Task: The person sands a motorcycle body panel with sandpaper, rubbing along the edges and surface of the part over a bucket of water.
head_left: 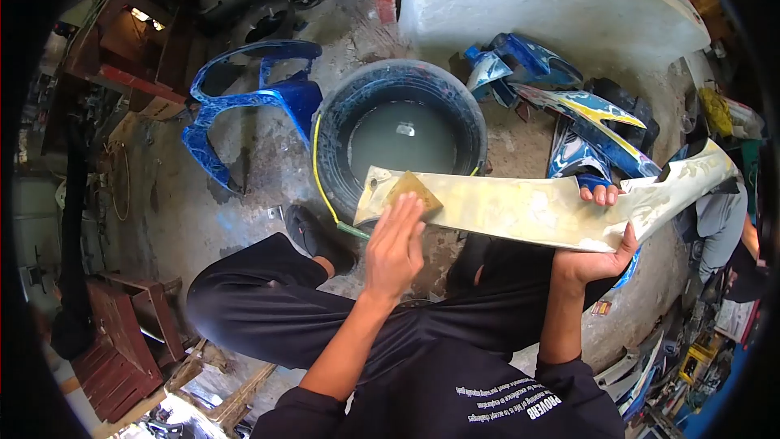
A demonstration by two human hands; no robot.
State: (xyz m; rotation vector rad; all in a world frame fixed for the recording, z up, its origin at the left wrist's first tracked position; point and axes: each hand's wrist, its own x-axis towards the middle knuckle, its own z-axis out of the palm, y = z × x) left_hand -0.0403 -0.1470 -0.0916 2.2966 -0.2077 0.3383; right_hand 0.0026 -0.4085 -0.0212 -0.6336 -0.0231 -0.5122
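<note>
My left hand [396, 245] presses a brownish square of sandpaper [426, 192] flat against the left end of a long panel [508, 205]. Its fingers are straight and held together on the sheet. The panel is cream and pale yellow with patchy wear, and curves upward at its right end. My right hand [597, 258] grips its lower edge near the right, thumb in front and fingertips showing over a notch in the upper edge. Behind the panel's left end stands a dark bucket [323, 126] of cloudy water, its rim partly hidden by the panel.
A blue plastic fairing [280, 97] lies on the concrete floor left of the bucket. Several blue, white and yellow body panels [597, 118] are piled at the right. A wooden stool [122, 333] is at the lower left. Someone's grey-clad leg [719, 219] shows at far right.
</note>
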